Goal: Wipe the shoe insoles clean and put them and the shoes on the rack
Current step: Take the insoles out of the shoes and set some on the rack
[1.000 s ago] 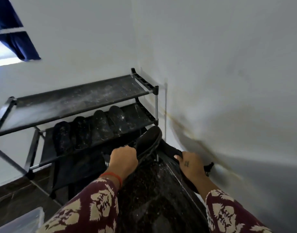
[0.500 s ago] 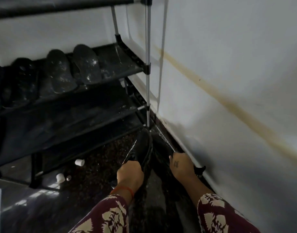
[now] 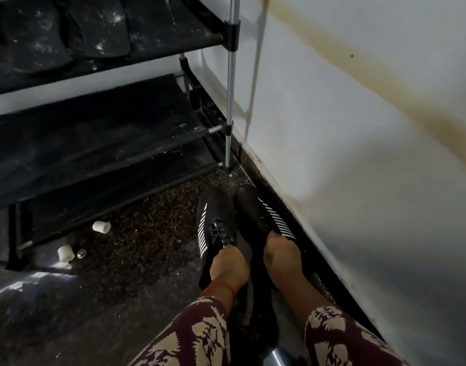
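Head view, left hand: the left hand has its fingers curled closed on the heel opening of the left black mesh shoe with white side stripes, gripping it near the laces.
Head view, right hand: the right hand is closed on the collar of the right black striped shoe; the fingertips are hidden inside, so how deep they reach I cannot tell.
Head view, shoes: both shoes lie side by side, toes pointing at the rack, low over the dark speckled stone floor, just beside the white wall. Whether the soles touch the floor I cannot tell.
Head view, rack: the black metal-framed shoe rack with fabric shelves stands ahead and to the left; its corner post is just beyond the shoe toes.
Head view, insoles: dark, dust-flecked insoles lie on the upper visible shelf.
Head view, clutter: two small white cylindrical caps sit on the floor by the rack's bottom rail.
Step in hand: judged as carrying the pair to a shelf.
Doing it well: lift both shoes level, steer the toes left of the post, slide them onto the empty middle shelf, soles flat, and let go only once they are fully seated.
Risk: a toe may catch the post or front rail.
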Demonstrator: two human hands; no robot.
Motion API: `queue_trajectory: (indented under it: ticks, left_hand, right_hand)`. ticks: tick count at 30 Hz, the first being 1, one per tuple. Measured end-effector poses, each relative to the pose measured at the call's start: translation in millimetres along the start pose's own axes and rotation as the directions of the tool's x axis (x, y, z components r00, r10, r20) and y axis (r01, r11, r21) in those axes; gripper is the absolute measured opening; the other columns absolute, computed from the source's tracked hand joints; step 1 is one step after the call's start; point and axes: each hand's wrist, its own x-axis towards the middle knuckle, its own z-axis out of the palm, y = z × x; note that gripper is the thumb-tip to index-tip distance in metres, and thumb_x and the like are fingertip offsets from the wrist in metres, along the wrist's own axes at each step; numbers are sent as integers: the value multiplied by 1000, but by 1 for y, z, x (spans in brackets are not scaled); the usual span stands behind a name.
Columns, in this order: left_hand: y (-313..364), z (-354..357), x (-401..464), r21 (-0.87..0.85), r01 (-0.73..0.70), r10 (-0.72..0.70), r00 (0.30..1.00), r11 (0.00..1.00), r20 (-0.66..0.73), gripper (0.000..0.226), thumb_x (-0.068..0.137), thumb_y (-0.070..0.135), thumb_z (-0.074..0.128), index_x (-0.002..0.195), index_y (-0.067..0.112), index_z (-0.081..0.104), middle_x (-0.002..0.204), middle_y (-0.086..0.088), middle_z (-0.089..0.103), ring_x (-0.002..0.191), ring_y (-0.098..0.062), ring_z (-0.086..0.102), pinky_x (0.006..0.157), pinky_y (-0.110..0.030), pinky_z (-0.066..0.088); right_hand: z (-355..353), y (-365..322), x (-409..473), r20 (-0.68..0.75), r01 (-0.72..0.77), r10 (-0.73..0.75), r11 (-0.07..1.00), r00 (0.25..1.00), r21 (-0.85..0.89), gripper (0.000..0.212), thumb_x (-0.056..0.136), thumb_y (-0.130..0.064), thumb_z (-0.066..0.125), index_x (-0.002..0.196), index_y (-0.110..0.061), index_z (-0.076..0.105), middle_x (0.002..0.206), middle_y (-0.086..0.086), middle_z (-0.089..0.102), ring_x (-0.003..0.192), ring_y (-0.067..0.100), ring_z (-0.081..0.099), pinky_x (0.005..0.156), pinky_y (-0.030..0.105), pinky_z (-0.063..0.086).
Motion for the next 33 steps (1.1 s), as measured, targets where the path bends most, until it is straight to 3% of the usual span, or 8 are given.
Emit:
queue_trajectory:
  ticks: [4, 7, 11, 16, 20, 26, 33]
  left_hand:
    - [-2, -6, -8, -46, -63, 64, 998, 997, 22, 36, 96, 21, 39, 128, 4, 43, 129, -19, 54, 119, -36, 51, 92, -37, 42]
    - [-2, -20, -19, -96, -155, 155, 988, 983, -12, 40, 96, 24, 40, 135, 14, 36, 129, -16, 55, 118, -33, 52, 90, -35, 42]
    - [-3, -60, -42, -166, -267, 239, 955, 949, -173, 60, 97, 33, 43, 149, 21, 17, 153, -5, 31, 133, -25, 40, 102, -35, 37]
    - [-10, -124, -92, -166, -363, 262, 861, 917, -435, 72, 94, 47, 44, 152, 24, 7, 159, 0, 11, 139, -20, 32, 104, -31, 35]
    - [-30, -184, -134, -180, -417, 224, 748, 891, -625, 77, 91, 54, 45, 152, 26, 5, 160, 3, 5, 141, -20, 27, 107, -33, 32]
    - [-97, -276, -177, -178, -397, 96, 581, 901, -809, 78, 90, 56, 45, 151, 25, 8, 160, 2, 5, 142, -25, 22, 109, -37, 29]
    - [-189, -346, -154, -223, -298, -43, 509, 928, -860, 79, 90, 51, 50, 150, 14, 15, 156, -10, 21, 139, -30, 28, 110, -41, 30]
  right_hand:
    - [4, -2, -8, 0, -47, 48, 975, 999, 218, 41, 91, -42, 48, 117, -11, 56, 103, 12, 68, 97, 30, 62, 78, 34, 49]
    - [-11, -10, -20, -42, -82, 99, 951, 994, 298, 53, 90, -54, 44, 126, -17, 54, 111, 9, 67, 105, 28, 60, 84, 34, 49]
    - [-48, -21, -36, -127, -68, 132, 906, 983, 418, 59, 89, -59, 41, 133, -21, 49, 119, 5, 65, 113, 23, 58, 90, 32, 46]
    - [-110, -51, -59, -244, 55, 98, 832, 965, 553, 64, 86, -62, 40, 135, -21, 47, 120, 2, 65, 114, 18, 58, 91, 27, 43]
    - [-171, -92, -74, -330, 191, 21, 778, 944, 598, 73, 78, -70, 30, 131, -23, 50, 110, 3, 67, 105, 20, 61, 80, 25, 45]
    - [-241, -186, -87, -437, 416, -151, 672, 887, 612, 76, 78, -73, 30, 133, -23, 47, 123, 4, 61, 113, 21, 57, 96, 39, 46]
    - [-241, -306, -67, -457, 575, -358, 613, 814, 542, 64, 89, -56, 44, 135, -12, 45, 132, 10, 54, 119, 22, 53, 103, 39, 41]
